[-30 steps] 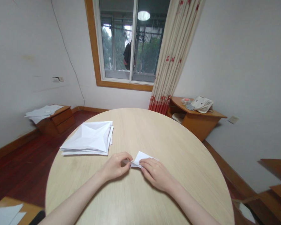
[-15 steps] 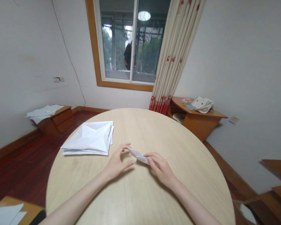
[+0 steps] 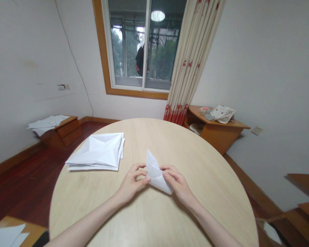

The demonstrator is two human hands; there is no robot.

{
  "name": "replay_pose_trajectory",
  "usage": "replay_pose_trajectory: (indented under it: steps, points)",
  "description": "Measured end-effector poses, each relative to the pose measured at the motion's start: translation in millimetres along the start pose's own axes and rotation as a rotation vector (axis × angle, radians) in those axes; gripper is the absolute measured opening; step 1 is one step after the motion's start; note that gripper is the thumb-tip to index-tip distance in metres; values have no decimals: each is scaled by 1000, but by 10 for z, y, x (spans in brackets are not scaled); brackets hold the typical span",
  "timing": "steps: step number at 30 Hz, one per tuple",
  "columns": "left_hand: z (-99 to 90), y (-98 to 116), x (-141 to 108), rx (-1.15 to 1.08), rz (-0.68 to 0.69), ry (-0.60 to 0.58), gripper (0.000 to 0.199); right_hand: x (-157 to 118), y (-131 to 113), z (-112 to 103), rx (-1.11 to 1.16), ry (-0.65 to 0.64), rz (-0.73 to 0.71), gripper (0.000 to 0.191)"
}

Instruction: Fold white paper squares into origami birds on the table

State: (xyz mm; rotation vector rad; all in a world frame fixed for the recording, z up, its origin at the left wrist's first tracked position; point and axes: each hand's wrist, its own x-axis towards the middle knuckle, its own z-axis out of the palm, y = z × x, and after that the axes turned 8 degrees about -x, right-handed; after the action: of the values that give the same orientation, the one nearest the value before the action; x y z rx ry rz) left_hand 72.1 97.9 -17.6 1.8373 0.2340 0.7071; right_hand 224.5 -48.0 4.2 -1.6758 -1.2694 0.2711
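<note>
A folded piece of white paper (image 3: 158, 181) is held just above the round table (image 3: 195, 206), with one pointed flap standing up at its far left. My left hand (image 3: 135, 178) pinches its left edge between thumb and fingers. On the other side, my right hand (image 3: 176, 181) grips the right edge, thumb on the near face and fingers behind. Left of my hands lies a stack of creased white paper sheets (image 3: 99, 149).
Beyond the table hangs a curtain (image 3: 190, 65) beside a window. A corner cabinet (image 3: 211, 133) with a cloth bag (image 3: 222, 114) stands at the back right. At the left is a small drawer cabinet (image 3: 70, 132) with papers on top. More papers (image 3: 6, 236) lie at the lower left.
The folded paper has turned from a thin, nearly edge-on view to show its broad face, with a flap pointing up. My left thumb has closed onto it.
</note>
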Motion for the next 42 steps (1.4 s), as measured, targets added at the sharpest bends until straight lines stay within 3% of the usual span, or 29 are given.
replay_pose_trajectory:
  steps: [14, 19, 27, 36, 40, 42]
  points:
    - [-21, 58, -6, -39, -30, 34, 22, -2, -47, -33, 71, 0, 46, 36]
    - [-29, 107, 6, 49, -37, 15, 22, 1, -62, -19, 54, -33, 86, 34]
    - [6, 94, 17, 309, -160, -19, 20, 3, 85, 58, -165, -105, 142, 24]
    - [13, 93, -5, 541, -175, -57, 2, -31, 101, 126, -502, -183, 154, 13]
    - [-3, 95, 0, 519, -143, -25, 23, -37, 110, 122, -518, -142, 101, 8]
    - [-7, 104, -1, 509, -89, -45, 21, -38, 112, 110, -482, -142, 49, 13]
